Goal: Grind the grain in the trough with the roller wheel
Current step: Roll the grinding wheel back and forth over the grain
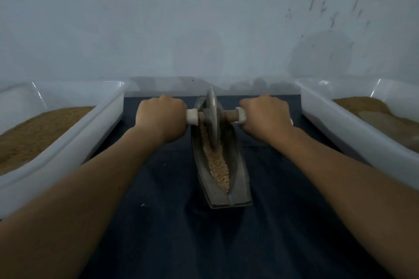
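A narrow grey boat-shaped trough [238, 188] lies lengthwise on a dark cloth, straight ahead of me. Tan grain [217, 165] fills its groove, mostly in the near half. A grey roller wheel [213, 118] stands upright in the far part of the groove, on a wooden axle with white end caps. My left hand [162, 116] grips the left handle and my right hand [264, 115] grips the right handle, fingers curled around them. Both arms are stretched forward. The far tip of the trough is hidden behind the wheel.
A white plastic tub [99, 124] holding brown ground material stands close on the left. A second white tub [335, 129] with similar brown material stands close on the right. A pale wall rises just beyond the trough. The dark cloth [226, 244] reaches to the near edge.
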